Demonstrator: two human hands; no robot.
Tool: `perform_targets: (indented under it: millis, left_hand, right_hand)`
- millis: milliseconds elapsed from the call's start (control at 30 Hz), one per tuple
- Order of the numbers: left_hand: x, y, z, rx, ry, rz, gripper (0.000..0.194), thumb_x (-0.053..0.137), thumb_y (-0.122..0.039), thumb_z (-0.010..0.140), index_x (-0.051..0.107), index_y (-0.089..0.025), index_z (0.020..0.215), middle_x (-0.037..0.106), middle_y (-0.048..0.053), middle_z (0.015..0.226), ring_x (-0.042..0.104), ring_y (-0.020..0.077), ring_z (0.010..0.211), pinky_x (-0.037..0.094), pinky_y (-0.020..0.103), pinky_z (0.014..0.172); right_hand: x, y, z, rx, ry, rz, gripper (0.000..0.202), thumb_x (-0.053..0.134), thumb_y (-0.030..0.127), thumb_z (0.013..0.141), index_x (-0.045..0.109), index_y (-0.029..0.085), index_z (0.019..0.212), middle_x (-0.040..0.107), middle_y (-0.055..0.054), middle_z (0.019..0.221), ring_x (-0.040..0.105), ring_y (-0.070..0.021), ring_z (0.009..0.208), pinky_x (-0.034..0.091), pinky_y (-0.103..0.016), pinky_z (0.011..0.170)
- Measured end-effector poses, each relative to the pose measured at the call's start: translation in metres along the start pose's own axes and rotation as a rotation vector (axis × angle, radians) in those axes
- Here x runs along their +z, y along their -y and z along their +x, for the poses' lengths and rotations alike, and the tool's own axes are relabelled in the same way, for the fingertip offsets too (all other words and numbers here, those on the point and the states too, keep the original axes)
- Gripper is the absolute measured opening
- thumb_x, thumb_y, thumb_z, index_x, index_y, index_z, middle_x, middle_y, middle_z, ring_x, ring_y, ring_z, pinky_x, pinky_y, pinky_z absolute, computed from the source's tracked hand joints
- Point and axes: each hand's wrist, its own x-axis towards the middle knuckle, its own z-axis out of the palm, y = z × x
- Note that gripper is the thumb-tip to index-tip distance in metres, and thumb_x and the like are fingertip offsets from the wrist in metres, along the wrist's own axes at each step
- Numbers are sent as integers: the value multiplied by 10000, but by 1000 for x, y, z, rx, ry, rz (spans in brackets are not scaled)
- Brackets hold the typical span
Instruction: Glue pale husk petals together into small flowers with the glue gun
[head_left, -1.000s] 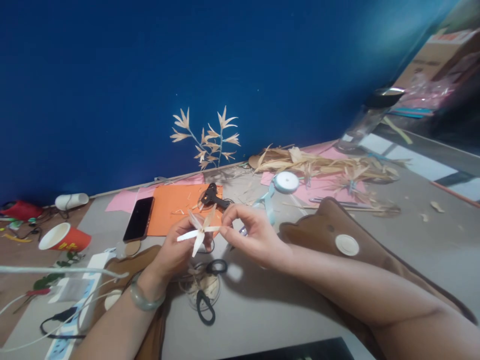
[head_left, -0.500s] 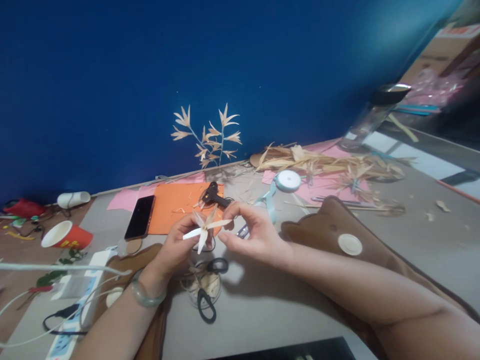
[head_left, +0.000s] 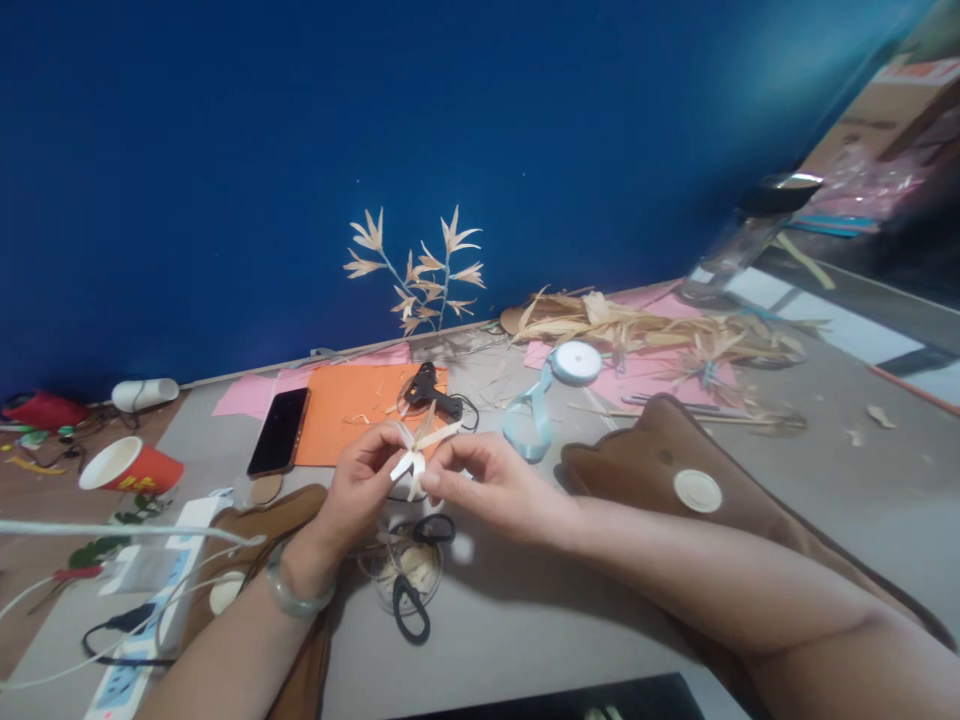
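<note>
A pale dried-husk flower (head_left: 417,446) with several pointed petals is between my two hands, above the table. My left hand (head_left: 367,475) pinches its base from the left side. My right hand (head_left: 487,485) has its thumb and fingertips closed on a lower petal. Just below lies a pair of scissors (head_left: 411,608) with black handles, resting across a clear round dish (head_left: 386,590) of pale scraps. Behind the flower, a black glue gun (head_left: 426,390) sits on an orange sheet (head_left: 337,400).
Flowered husk stems (head_left: 442,265) stand against the blue wall. A phone (head_left: 279,432), a paper cup (head_left: 131,466) and a power strip (head_left: 124,675) with cables are at left. Ribbon (head_left: 576,362), dried husks (head_left: 630,325) and a brown bear-shaped mat (head_left: 637,460) lie to the right.
My right hand has shifted left and down, from the flower's right-hand petal to a lower petal. The flower has moved slightly up and right in my left hand.
</note>
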Motion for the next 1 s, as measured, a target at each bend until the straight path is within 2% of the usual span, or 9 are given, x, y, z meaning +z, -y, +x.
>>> perform_targets:
  millis: [133,333,433,567,733,867,1000]
  left_hand:
    - [-3,3,0,-47,42,-55,119,697,-263,769,633,-180,826,595,-16,720,535,102,636,449,208,624]
    - [-1,-2,0,25,44,3,121,696,-271,771,633,-171,795,586,-6,745,545,112,675,453,211,636]
    - [0,-4,-1,35,28,66,118,708,-261,758,636,-170,781,589,-8,736,540,111,667,454,210,637]
    - [-3,-1,-2,-28,15,61,148,717,-290,749,653,-168,803,607,-4,718,546,114,632,454,214,592]
    - [-5,2,-2,-115,72,-79,182,736,-291,736,662,-164,843,641,17,718,592,137,627,483,247,598]
    - [-4,0,-2,-121,132,-166,220,752,-337,720,660,-160,813,650,28,709,613,151,616,499,271,608]
    - [-4,-1,-2,-130,123,-174,211,767,-320,706,649,-161,779,648,15,729,607,127,572,493,245,569]
  right_hand:
    - [0,1,1,-1,-27,87,209,674,282,798,603,139,664,612,6,670,539,-79,611,451,-203,603]
    - [4,5,0,76,27,161,326,592,403,864,647,135,689,623,-20,641,526,-91,568,422,-219,540]
    - [5,2,-2,107,52,226,270,654,365,826,617,138,684,619,-9,630,512,-83,551,413,-219,542]
    - [4,-4,-3,129,41,317,197,662,289,812,576,149,704,605,13,623,491,-70,529,397,-210,534]
    - [2,-4,-3,108,44,287,166,611,205,808,558,142,663,545,30,607,468,-61,534,380,-198,532]
    - [2,3,-3,95,48,243,165,578,190,789,527,154,637,501,41,598,446,-63,527,367,-200,519]
    - [1,6,-4,70,52,167,160,562,190,779,514,157,630,484,38,594,445,-73,554,368,-206,540]
